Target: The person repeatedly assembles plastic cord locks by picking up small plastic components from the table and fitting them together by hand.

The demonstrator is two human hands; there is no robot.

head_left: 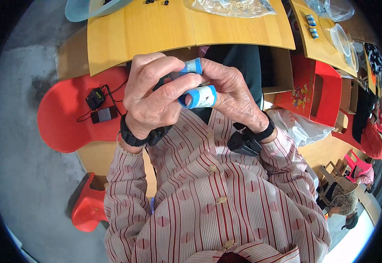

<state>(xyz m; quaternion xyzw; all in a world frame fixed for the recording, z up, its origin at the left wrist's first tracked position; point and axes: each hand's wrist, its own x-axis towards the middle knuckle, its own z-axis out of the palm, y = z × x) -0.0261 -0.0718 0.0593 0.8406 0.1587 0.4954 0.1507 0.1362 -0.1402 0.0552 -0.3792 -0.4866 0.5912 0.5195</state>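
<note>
My left hand and my right hand meet in front of my chest, near the table's front edge. Blue-and-white finger wraps cover two fingertips of my right hand: one wrap on the far side, another wrap on the near side. Both hands are closed, their fingertips pressed together between the wraps. A little something dark shows there, too small and covered to name. Black straps circle both wrists, each with a dark device; the right device hangs under the wrist.
Beyond my hands is a yellow wooden table with a clear plastic bag and small black pieces. Left stands a red stool bearing a black cabled device. Right are a red box and blue-white wraps; people sit farther off.
</note>
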